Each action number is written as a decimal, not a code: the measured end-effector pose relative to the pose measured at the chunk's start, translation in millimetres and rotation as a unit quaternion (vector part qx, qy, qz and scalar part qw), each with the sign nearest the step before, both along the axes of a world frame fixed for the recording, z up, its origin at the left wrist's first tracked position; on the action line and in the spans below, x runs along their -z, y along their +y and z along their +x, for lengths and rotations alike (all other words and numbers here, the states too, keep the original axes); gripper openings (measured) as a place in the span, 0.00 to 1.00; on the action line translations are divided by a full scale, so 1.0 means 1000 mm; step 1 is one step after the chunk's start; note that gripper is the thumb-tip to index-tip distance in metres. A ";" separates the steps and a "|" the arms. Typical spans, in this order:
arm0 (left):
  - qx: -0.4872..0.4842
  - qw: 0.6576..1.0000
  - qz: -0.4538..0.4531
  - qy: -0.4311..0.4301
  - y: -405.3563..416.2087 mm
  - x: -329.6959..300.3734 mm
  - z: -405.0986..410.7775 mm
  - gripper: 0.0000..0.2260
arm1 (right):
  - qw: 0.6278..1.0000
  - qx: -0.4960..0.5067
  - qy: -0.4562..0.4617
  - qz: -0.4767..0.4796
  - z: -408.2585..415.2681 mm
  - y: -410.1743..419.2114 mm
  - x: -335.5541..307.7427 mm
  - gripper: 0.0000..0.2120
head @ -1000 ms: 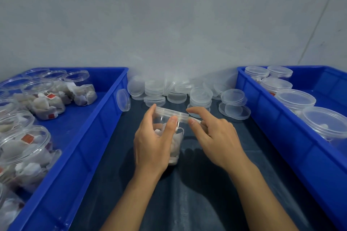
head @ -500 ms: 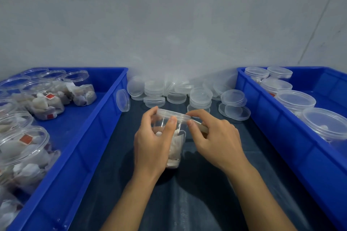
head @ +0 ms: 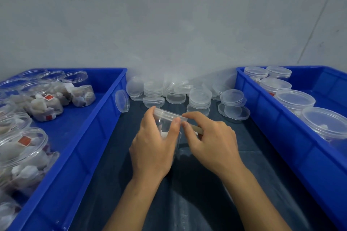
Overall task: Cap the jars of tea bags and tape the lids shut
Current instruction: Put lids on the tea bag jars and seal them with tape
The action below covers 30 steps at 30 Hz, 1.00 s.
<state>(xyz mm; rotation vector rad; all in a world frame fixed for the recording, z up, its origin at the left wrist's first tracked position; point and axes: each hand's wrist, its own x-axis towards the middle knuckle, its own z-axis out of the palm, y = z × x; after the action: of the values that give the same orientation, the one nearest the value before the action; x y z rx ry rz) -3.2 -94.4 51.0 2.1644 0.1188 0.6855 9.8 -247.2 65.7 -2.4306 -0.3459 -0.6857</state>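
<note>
Left-hand grip [head: 154, 148] round capped jar [head: 167, 124].

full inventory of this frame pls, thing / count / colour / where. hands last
jar: one, clear, lid on, tilted, held at centre over the cloth
tape strip: one, pale tan, at the jar's lid edge, under the right fingers
loose lids: many, clear, stacked and scattered along the wall between the bins; exact count unclear
left bin: one, blue, holds uncapped jars of tea bags, at least seven, some cut off by the frame
right bin: one, blue, holds capped jars, at least five
cloth: one, dark, covers the table between the bins
wall: grey, behind
left hand: wraps the jar's side
right hand: pinches the tape at the lid
</note>
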 end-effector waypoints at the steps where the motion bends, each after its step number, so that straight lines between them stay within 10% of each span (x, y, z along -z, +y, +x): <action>1: -0.003 1.000 -0.002 -0.001 0.000 0.001 0.001 0.30 | 1.000 -0.001 0.014 -0.002 -0.001 0.000 -0.001 0.16; 30: 0.065 0.971 -0.230 -0.006 0.003 0.001 0.007 0.23 | 0.997 -0.015 0.004 -0.075 0.003 -0.002 -0.004 0.17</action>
<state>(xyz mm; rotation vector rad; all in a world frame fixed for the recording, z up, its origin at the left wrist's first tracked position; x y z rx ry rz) 3.4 -91.7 50.1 1.7059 0.1157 0.5351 12.9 -249.6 70.2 -2.5631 -0.4447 -0.6579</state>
